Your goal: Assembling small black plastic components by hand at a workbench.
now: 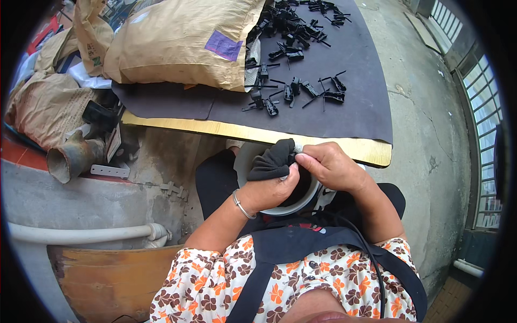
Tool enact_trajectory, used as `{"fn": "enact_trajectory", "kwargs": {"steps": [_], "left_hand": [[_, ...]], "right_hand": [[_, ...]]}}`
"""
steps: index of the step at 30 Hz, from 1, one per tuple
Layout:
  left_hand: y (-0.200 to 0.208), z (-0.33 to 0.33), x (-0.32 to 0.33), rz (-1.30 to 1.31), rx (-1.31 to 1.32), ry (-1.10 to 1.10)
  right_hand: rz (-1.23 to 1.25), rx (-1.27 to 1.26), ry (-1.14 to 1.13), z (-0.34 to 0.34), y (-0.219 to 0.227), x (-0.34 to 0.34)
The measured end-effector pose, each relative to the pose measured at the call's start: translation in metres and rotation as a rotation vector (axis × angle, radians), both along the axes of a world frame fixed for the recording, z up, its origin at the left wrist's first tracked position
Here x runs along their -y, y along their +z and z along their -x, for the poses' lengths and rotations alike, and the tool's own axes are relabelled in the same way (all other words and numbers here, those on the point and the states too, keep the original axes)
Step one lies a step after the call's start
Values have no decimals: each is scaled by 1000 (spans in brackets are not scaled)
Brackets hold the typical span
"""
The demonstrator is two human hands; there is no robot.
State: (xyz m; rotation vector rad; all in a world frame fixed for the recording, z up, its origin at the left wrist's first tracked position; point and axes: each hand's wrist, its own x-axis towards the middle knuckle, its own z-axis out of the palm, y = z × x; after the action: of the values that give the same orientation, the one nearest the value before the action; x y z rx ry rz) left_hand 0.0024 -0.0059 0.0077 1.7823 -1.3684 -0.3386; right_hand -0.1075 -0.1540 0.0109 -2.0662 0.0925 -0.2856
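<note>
A bunched piece of black cloth (266, 164), soft and folded, is held in front of me over a white bucket (242, 159). My left hand (274, 189) is closed on its lower right edge, thumb pointing up. Closed in a pinch at the cloth's right side is my right hand (333, 166), its thumb near the left thumb. A small greyish-white bit shows at the cloth's upper right, by the right fingers; what it is I cannot make out. The bucket's inside looks dark, and the hands partly cover it.
Just beyond my hands runs the yellow edge of a table (215, 127) with a dark cover. Black plastic clips (291, 89) lie scattered and heaped on it, beside a large brown paper sack (172, 46). A rusty metal pipe piece (72, 159) and a white pipe (81, 233) are at left.
</note>
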Motion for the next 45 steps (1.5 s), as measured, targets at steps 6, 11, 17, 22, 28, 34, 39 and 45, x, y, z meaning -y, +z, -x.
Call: {"fn": "enact_trajectory", "kwargs": {"steps": [6, 11, 17, 22, 28, 34, 39, 45], "left_hand": [[1, -14, -4, -144, 252, -20], [-6, -17, -2, 178, 170, 83], [6, -23, 11, 191, 111, -79], [-5, -14, 9, 14, -89, -114], [-7, -4, 9, 60, -417, 8], [0, 7, 1, 12, -681, -43], [-4, 5, 8, 152, -461, 9], [-3, 8, 10, 122, -345, 68]], "right_hand": [[590, -143, -762, -9, -9, 67], [485, -155, -448, -11, -3, 63], [249, -17, -11, 8, 11, 32], [80, 63, -59, 9, 1, 18], [170, 436, -4, 4, -3, -6], [-234, 229, -293, 2, -10, -11], [-204, 134, -180, 5, -4, -6], [-58, 138, -101, 2, -3, -10]]}}
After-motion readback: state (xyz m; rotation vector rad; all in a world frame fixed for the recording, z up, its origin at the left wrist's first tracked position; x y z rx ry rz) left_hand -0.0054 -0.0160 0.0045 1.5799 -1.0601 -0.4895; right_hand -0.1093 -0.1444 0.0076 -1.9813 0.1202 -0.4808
